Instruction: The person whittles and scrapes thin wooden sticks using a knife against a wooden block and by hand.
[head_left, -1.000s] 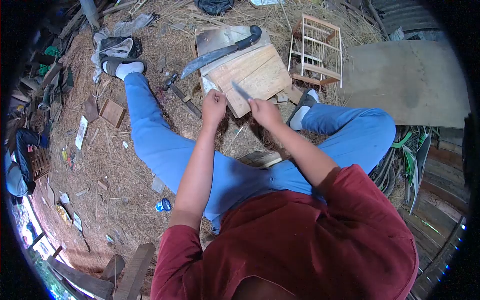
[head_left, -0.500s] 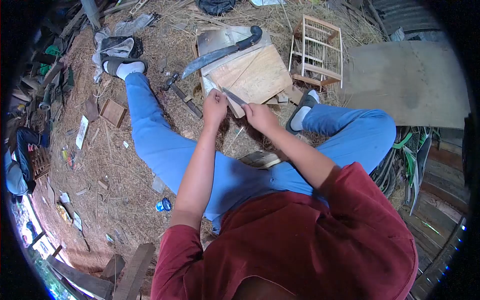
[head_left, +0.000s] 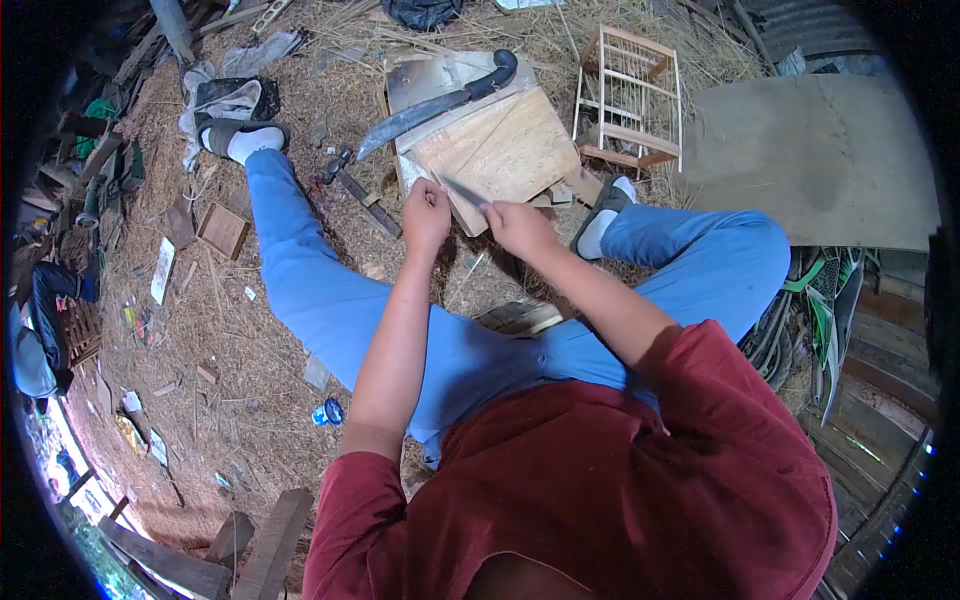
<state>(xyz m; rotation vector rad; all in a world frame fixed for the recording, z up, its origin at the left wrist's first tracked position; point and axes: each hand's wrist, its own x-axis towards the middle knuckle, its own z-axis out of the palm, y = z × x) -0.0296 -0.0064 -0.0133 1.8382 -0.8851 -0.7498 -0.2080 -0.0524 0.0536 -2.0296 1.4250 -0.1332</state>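
My right hand is closed round the handle of a small knife, its blade pointing up and left toward my left hand. My left hand is closed at the near left edge of a wooden block; what its fingers pinch is too small to make out. Across the far part of the block and the board under it lies a large curved machete with a black handle. A hammer rests on the ground left of the block.
A small wooden cage frame stands right of the block, beside a large flat sheet. An open wooden box and a blue round container lie on the straw-covered ground at the left. Timber pieces are at the lower left.
The knife in my right hand has moved left and down, closer to my left hand. My left hand has stayed nearly in place. The view has shifted slightly.
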